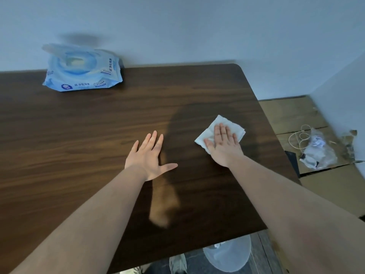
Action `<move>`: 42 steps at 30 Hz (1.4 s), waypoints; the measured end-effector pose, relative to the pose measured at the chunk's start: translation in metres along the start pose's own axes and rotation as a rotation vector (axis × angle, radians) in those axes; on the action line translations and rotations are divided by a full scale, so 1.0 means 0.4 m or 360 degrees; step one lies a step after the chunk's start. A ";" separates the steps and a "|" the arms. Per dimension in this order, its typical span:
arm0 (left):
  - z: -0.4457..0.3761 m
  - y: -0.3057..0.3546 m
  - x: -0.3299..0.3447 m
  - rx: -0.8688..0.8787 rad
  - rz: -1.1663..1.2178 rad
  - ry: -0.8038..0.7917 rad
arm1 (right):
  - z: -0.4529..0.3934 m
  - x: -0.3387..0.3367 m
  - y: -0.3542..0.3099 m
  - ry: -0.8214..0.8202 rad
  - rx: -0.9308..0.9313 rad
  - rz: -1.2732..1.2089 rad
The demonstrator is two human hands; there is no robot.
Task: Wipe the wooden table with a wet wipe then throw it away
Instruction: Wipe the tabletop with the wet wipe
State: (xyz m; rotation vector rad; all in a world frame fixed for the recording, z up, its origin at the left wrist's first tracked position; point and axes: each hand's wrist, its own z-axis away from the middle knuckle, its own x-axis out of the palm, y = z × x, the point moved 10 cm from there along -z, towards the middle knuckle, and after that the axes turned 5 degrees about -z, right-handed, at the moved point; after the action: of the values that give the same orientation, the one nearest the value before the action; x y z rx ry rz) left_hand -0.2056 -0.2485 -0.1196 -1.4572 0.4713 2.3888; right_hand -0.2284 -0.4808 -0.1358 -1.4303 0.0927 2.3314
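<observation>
A dark wooden table (83,135) fills most of the head view. A white wet wipe (235,126) lies flat on its right part, close to the right edge. My right hand (224,144) presses flat on the wipe, fingers straight and together, covering its near half. My left hand (149,155) rests palm down on the bare wood near the table's middle, fingers spread, holding nothing.
A blue pack of wet wipes (82,70) sits at the table's back left against the wall. On the floor to the right lie cardboard sheets (292,115), a crumpled plastic bag (318,151) and a white cord (298,138). A pale translucent bin (227,256) stands below the table's front edge.
</observation>
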 end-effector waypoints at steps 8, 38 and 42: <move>0.190 -0.359 0.019 -0.0499 0.0146 0.0157 | 0.006 0.074 -0.355 -0.0045 -0.0446 0.0175; 0.747 -1.060 0.247 -0.1247 0.0504 0.0120 | 0.363 0.490 -1.713 -0.0231 -0.1661 0.0605; 0.750 -1.058 0.253 -0.1241 0.0513 0.0108 | 0.410 0.529 -1.784 -0.0245 -0.1694 0.0601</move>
State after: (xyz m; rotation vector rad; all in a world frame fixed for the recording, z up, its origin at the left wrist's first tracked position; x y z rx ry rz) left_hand -0.3113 0.2693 -0.1314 -1.8720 -0.2901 2.9700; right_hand -0.1862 0.2800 -0.1343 -1.7324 -1.1752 2.9494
